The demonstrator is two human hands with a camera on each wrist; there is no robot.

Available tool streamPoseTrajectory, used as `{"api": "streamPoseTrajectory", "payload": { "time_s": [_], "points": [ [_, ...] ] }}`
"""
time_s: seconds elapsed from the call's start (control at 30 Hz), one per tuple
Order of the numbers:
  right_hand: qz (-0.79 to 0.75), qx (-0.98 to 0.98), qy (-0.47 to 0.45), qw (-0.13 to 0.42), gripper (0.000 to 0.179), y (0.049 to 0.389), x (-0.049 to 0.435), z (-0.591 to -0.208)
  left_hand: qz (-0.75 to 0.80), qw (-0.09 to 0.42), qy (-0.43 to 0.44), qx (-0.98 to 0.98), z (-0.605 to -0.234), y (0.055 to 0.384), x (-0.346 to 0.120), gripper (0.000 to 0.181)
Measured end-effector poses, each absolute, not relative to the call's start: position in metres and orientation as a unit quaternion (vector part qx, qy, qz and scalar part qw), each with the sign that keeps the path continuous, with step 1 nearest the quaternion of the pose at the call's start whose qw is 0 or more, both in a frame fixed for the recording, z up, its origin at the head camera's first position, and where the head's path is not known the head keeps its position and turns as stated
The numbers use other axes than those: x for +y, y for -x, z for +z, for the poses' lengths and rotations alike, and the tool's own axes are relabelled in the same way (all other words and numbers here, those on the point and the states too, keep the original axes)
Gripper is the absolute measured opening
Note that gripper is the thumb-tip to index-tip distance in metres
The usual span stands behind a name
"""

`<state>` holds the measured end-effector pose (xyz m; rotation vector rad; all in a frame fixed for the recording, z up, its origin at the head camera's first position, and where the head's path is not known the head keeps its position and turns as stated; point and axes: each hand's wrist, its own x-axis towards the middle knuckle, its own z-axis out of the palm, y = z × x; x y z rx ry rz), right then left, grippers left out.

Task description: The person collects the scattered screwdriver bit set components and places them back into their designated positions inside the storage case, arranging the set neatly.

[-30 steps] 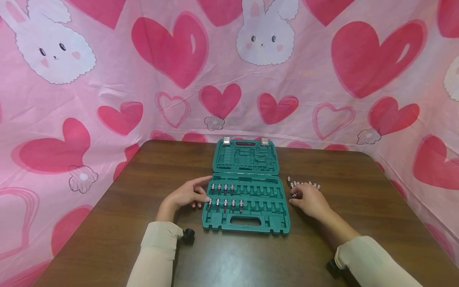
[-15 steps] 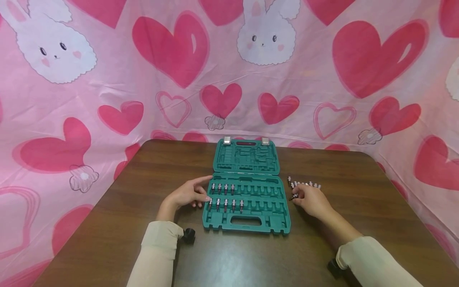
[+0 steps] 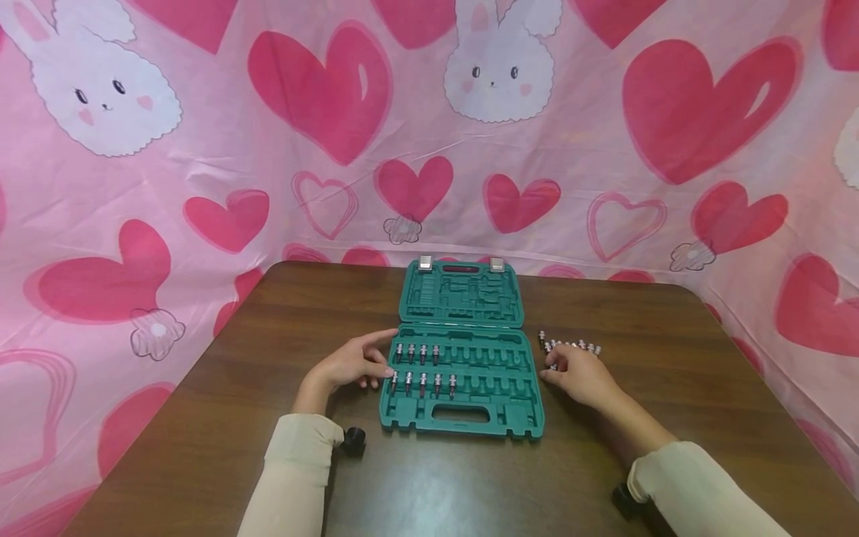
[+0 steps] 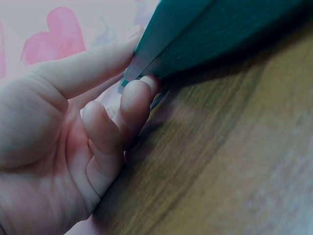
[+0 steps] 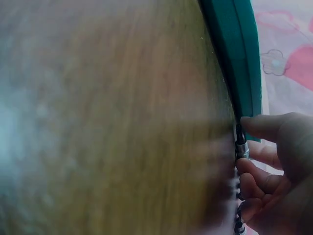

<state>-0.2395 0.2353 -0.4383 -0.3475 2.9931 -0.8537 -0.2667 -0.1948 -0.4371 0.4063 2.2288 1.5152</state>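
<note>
My left hand (image 3: 349,363) rests against the left side of an open green socket case (image 3: 439,415), index finger stretched toward the hinge and thumb on the rim. In the left wrist view, that thumb lies on the edge of the case and the other fingers bend loosely by its side. Short metal bit sockets (image 3: 423,382) with dark tips fill the left slots of both rows. Right of the case, my right hand (image 3: 582,377) holds a bit socket (image 5: 242,148) between thumb and fingers, low by the table; the fingers mostly hide it in the head view.
Several loose bit sockets (image 3: 590,347) lie behind the right hand on the brown wooden table (image 3: 429,485). The raised case lid (image 3: 459,294), with two metal latches, stands at the back. A pink heart-and-rabbit cloth (image 3: 570,134) hangs around the table.
The right hand's thumb and fingers shift slightly around the bit socket, which now shows less in the head view. The left hand and the case stay where they were.
</note>
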Motion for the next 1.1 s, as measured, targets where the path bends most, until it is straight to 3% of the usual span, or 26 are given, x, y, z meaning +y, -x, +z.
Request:
{"api": "streamPoseTrajectory", "payload": {
  "time_s": [1.1],
  "points": [
    [-0.309, 0.945, 0.107, 0.014, 0.025, 0.236, 0.2326, -0.4327, 0.537, 0.203, -0.155, 0.804, -0.4361, 0.2656, -0.1948, 0.077]
  ]
}}
